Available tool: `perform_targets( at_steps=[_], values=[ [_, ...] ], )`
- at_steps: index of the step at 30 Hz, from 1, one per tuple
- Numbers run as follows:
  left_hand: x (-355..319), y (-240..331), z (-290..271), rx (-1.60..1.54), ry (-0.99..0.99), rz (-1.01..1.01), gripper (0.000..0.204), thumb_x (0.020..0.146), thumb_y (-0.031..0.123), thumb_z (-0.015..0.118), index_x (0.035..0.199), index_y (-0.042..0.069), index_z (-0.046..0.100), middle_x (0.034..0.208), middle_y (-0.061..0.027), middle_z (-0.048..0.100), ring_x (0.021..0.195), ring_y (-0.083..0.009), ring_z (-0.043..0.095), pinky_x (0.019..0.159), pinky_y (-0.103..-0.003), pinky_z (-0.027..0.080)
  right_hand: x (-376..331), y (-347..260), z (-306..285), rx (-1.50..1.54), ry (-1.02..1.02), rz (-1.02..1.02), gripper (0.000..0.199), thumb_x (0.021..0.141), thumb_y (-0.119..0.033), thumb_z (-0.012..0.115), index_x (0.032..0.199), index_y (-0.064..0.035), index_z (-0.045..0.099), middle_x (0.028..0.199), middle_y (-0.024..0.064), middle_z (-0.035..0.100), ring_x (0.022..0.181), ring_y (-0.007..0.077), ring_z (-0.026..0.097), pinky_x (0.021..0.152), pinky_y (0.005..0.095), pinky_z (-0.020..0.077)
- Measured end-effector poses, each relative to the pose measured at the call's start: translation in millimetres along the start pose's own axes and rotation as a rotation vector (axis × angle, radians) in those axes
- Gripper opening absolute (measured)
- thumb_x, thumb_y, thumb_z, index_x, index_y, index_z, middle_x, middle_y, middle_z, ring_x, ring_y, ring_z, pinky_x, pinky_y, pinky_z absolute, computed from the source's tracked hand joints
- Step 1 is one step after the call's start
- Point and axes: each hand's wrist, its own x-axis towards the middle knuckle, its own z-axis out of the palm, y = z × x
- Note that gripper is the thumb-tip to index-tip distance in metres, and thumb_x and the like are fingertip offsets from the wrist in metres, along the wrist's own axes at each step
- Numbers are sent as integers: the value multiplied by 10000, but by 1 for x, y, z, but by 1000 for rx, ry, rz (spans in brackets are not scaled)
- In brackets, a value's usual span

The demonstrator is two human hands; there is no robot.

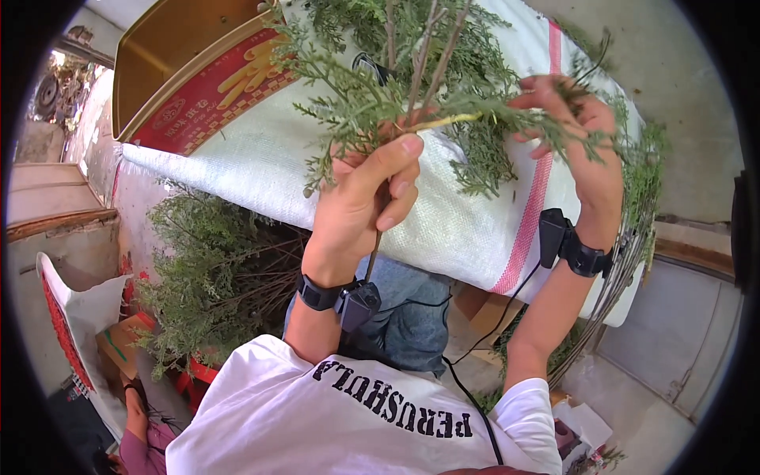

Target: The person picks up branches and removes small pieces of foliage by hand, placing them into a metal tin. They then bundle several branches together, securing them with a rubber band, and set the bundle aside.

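Note:
My left hand (368, 188) is closed around thin woody stems, its thumb pressed along them. Above and left of that fist spreads a feathery green conifer sprig (352, 107). A yellowish strip (447, 122), a bare stem or a tie, runs from the fist to the right; I cannot tell which. My right hand (582, 127) is raised at the right, fingers curled around leafy conifer foliage, with a dark twig tip beyond them. More cut conifer branches (483, 146) lie on the white woven sack (261, 154) underneath. Black straps with small boxes sit on both wrists.
At the far left of the sack stands a gold tin (210, 99) with a red label. Conifer bundles lie below left (214, 269) and along the right edge (637, 198). A black cable (495, 328) hangs between my arms. Another person's purple sleeve (146, 450) shows lower left.

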Motion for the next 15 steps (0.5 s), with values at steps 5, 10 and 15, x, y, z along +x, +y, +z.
perform_targets(
  at_steps=[5,10,15],
  values=[
    [-8,5,15,150,28,13,279,1009,137,550,1238,-12,608,694,-42,539,401,-114,404,361,-242,275,1,-8,-24,466,-103,19,418,1054,-347,542,1248,19,600,1044,143,725,742,174,686,656,271,548],
    [-17,18,30,117,-92,-125,345,1006,132,536,1326,7,571,789,-69,592,435,-131,436,374,-241,301,2,-1,23,688,-105,-101,315,1055,-262,569,1217,3,625,1067,128,727,920,167,713,728,258,555],
    [-2,25,49,79,-221,-67,381,1015,152,541,1375,27,542,883,-87,634,458,-129,449,405,-240,323,-7,-2,20,498,15,-197,321,1026,-200,611,1276,-3,568,1142,126,686,1009,194,690,802,262,543]
  ],
)
